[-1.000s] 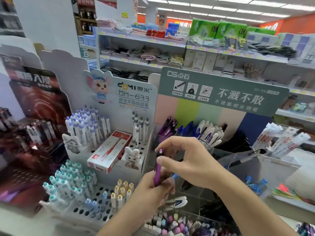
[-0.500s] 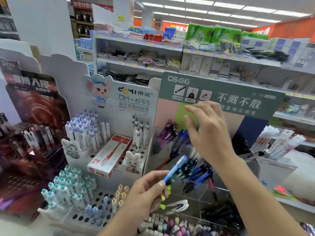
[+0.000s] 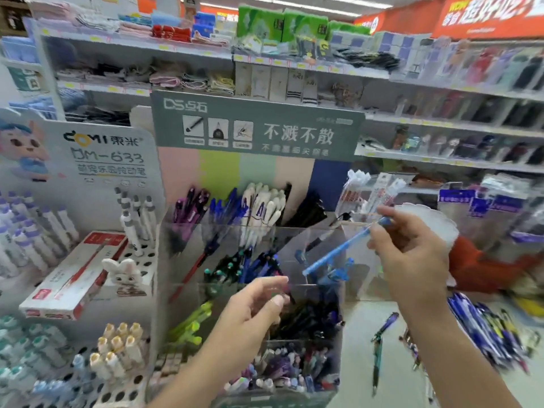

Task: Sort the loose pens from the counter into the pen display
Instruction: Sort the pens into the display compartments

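My right hand (image 3: 412, 254) pinches a light blue pen (image 3: 338, 251) by its upper end, the pen slanting down-left over a right compartment of the clear tiered pen display (image 3: 323, 228). My left hand (image 3: 253, 307) hovers in front of the display's middle tier with fingers loosely curled and holds nothing. The display holds purple, blue, white and black pens in the back row, and darker and green pens lower down. Loose pens (image 3: 482, 334) lie in a pile on the counter at the right, with a single pen (image 3: 379, 343) beside them.
A white DOMI pen stand (image 3: 88, 178) with a red-and-white box (image 3: 73, 278) and a rabbit figure stands at the left. Packaged refills (image 3: 371, 195) lean behind the display. An orange-red object (image 3: 482, 269) lies at the right. Store shelves run behind.
The blue pen passed from my left hand to my right hand, which has carried it right over the display. My left hand now holds nothing. The view shifted right.
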